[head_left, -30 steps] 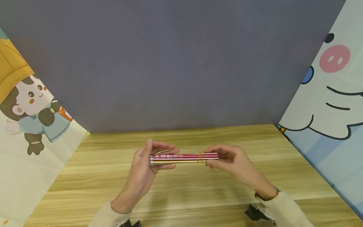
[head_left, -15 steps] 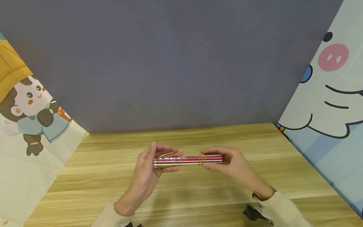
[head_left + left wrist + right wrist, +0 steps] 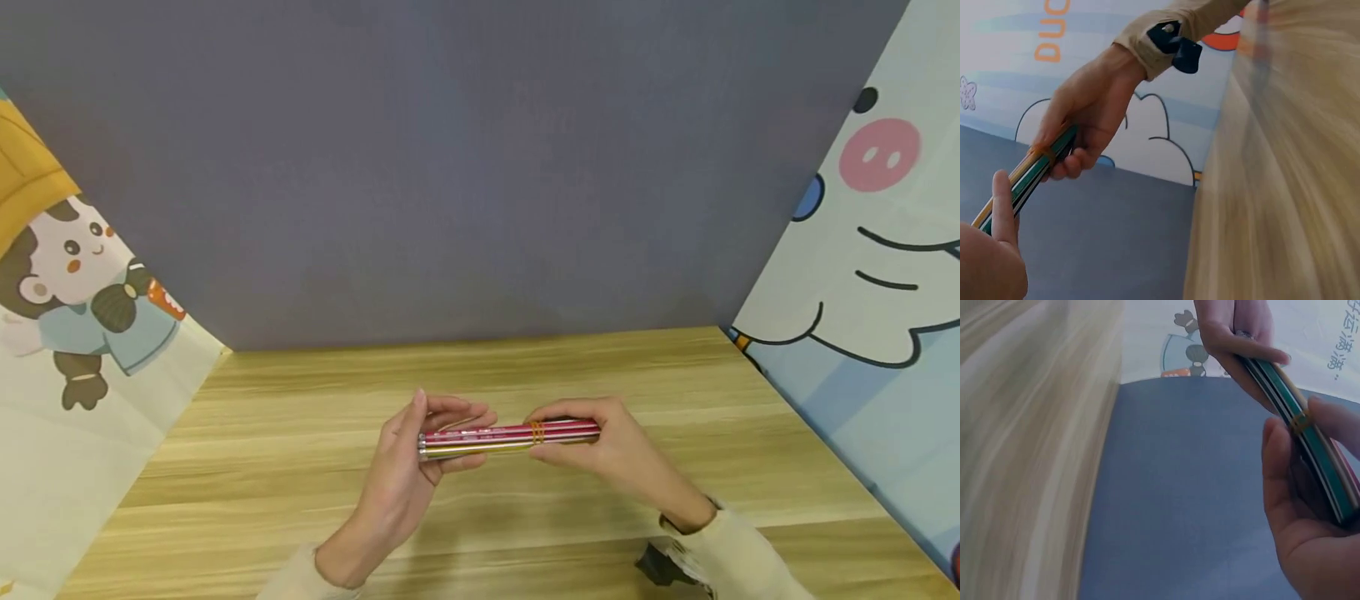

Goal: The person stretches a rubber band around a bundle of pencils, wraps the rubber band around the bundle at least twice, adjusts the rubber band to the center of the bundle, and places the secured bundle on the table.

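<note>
A bundle of striped pencils [image 3: 504, 437] lies level between both hands over the table, its pink, white and yellow sides showing in the head view. Green and black pencils [image 3: 1034, 178] show on its other side in the left wrist view. A yellow-orange rubber band [image 3: 537, 432] is wound around it right of the middle. My left hand [image 3: 397, 471] holds the left end, fingers along both sides and the pencil ends near the palm. My right hand [image 3: 618, 450] grips the right part, with thumb and fingertips at the band; its palm side hides the right end.
The wood-grain table [image 3: 225, 467] spreads beneath the hands. Behind it stands a grey panel [image 3: 480, 167]. Cartoon-printed sheets flank the left side [image 3: 97, 333] and right side [image 3: 862, 275]. A black wrist mount [image 3: 662, 567] hangs below the right sleeve.
Both hands and the pencil bundle have shifted slightly right and nearer the body. The right hand has slid farther over the bundle's right end; the rubber band's loops look more gathered.
</note>
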`<state>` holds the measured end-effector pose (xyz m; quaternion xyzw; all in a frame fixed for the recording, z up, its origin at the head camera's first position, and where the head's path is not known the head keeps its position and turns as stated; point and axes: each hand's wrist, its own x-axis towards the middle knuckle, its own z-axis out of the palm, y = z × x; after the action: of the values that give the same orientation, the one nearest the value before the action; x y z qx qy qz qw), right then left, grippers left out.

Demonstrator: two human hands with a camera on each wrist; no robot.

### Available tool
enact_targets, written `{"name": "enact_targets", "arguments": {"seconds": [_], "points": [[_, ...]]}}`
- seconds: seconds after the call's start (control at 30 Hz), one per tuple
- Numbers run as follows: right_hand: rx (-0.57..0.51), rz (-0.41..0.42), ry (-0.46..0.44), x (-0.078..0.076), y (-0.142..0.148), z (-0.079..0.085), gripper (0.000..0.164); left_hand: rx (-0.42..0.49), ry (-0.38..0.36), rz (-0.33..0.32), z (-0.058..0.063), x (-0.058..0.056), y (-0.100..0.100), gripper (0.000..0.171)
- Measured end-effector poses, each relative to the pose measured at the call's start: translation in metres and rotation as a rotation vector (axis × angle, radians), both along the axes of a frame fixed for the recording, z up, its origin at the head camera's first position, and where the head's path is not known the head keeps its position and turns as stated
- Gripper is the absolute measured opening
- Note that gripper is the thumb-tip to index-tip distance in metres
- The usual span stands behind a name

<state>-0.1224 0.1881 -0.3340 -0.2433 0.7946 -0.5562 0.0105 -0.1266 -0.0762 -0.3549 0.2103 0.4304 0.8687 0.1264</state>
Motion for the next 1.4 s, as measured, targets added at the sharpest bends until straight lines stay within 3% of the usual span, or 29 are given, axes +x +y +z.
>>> {"name": "enact_targets", "arguments": {"seconds": [0.13, 0.37, 0.6, 0.73, 0.97, 1.07, 1.23, 1.4], "points": [[0.03, 0.02, -0.007, -0.002, 0.002, 0.001, 0.027, -0.001, 0.014, -0.006, 0.001, 0.0, -0.002, 0.051], [0.015, 0.075, -0.021, -0.005, 0.012, 0.001, 0.027, -0.013, 0.032, 0.052, 0.004, -0.003, -0.005, 0.05], [0.209, 0.055, 0.098, -0.002, 0.005, -0.006, 0.021, -0.059, 0.043, 0.01, -0.006, 0.0, 0.002, 0.052], [0.258, 0.053, 0.125, -0.001, 0.0, -0.007, 0.017, -0.068, 0.042, 0.011, -0.011, 0.0, 0.005, 0.051], [0.323, 0.184, 0.172, 0.0, -0.01, -0.008, 0.028, -0.115, 0.038, -0.057, -0.021, 0.0, 0.01, 0.051], [0.367, 0.154, 0.201, 0.0, -0.01, -0.005, 0.034, -0.113, 0.035, -0.035, -0.02, -0.002, 0.008, 0.051], [0.417, 0.049, 0.32, 0.001, -0.005, -0.001, 0.029, -0.088, 0.001, 0.029, -0.014, -0.004, 0.003, 0.051], [0.487, 0.035, 0.512, 0.001, -0.005, -0.004, 0.019, -0.089, -0.007, 0.038, -0.016, -0.004, 0.004, 0.051]]}}
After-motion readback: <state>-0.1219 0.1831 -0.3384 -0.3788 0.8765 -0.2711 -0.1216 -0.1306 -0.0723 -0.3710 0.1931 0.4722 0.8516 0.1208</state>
